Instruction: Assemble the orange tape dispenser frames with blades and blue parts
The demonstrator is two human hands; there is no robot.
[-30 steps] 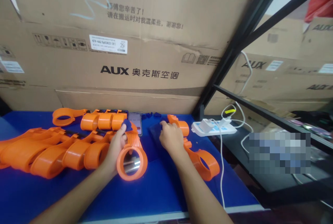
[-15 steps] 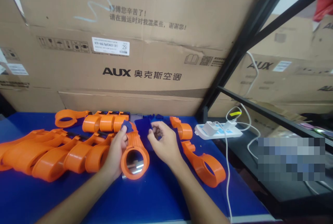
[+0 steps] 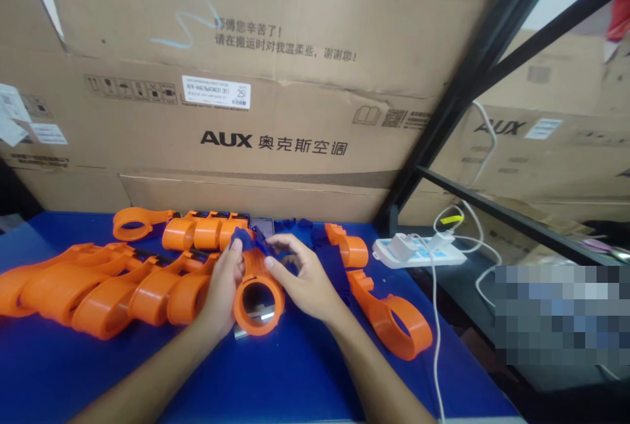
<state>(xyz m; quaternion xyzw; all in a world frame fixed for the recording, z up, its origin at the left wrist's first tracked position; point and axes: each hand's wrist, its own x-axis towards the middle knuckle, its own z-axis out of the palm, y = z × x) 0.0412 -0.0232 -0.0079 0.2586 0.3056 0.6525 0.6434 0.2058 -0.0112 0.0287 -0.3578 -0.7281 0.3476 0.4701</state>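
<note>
My left hand [image 3: 227, 279] is closed around an orange plastic tape dispenser [image 3: 260, 329], whose round ring faces me. A crumpled dark blue piece [image 3: 241, 237], like cloth or film, is pressed against its upper end under my left thumb. My right hand [image 3: 305, 276] reaches in from the right, thumb against the dispenser's side and index finger by a shiny blue bit [image 3: 260, 236] at its top. The other right fingers are curled and partly hidden. Through the ring a shiny strip [image 3: 246, 331] shows on the table.
Several orange dispensers [image 3: 105, 306] lie in rows at left; others [image 3: 403, 325] lie at right beside dark blue sheets [image 3: 332, 266]. A white power strip [image 3: 418, 250] with cables stands by the black frame [image 3: 394, 219]. A large carton [image 3: 275, 109] rises behind the blue table [image 3: 275, 384].
My right hand has moved left from the dark blue sheet onto the upper end of the dispenser. My left hand still grips the dispenser. The view has shifted slightly.
</note>
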